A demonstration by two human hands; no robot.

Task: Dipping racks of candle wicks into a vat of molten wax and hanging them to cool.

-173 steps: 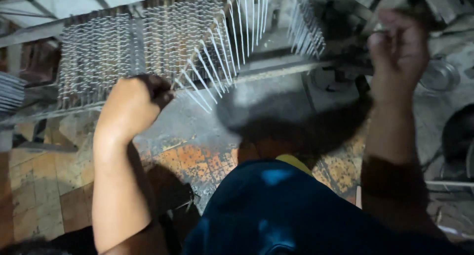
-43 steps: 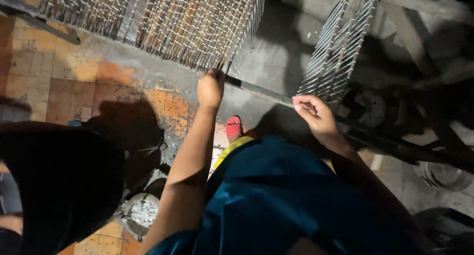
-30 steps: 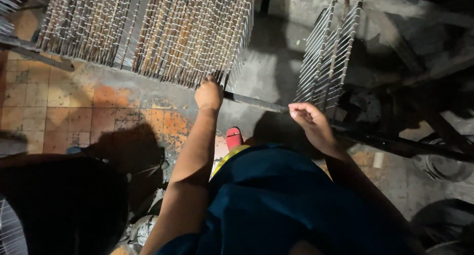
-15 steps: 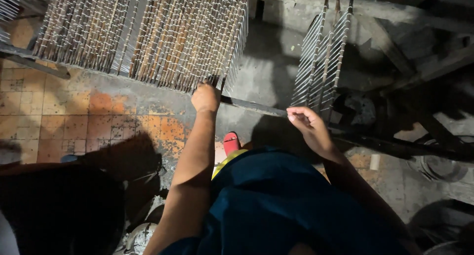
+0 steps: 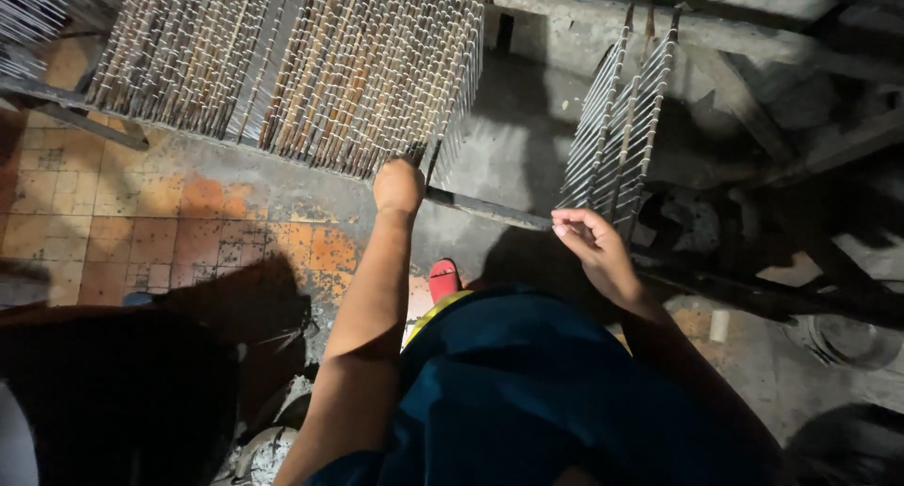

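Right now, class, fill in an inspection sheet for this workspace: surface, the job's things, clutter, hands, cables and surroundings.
Surface: tiled floor, stained and worn.
Job's things: big rack of thin rods; smaller rack to its right; dark bar running between them.
Clutter: round pan at the right; debris near the bottom edge.
Hands: left hand closed at the big rack's lower corner; right hand with fingers curled, beside the smaller rack.
Cables: nothing seen.
Surroundings: dim; red sandal below the bar.

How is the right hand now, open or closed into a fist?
Partly open. The right hand has its fingers curled loosely, palm showing, beside the smaller rod rack; nothing visible in it.
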